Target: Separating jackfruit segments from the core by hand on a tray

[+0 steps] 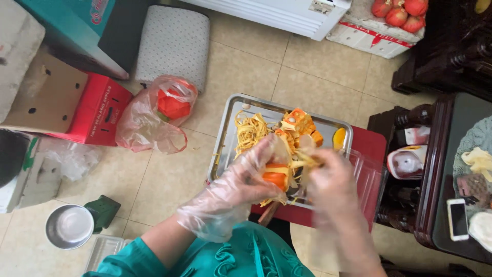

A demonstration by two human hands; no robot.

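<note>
Steel tray [229, 134] on the red stool [370, 144] over the tiled floor, loaded with yellow peel strips [251, 131] and orange chunks [300, 123]. Above it, the gloved left hand [241, 187] clasps an orange fruit piece [275, 178]. The right hand [333, 187] is blurred, apparently closed on a peeler — hard to tell.
</note>
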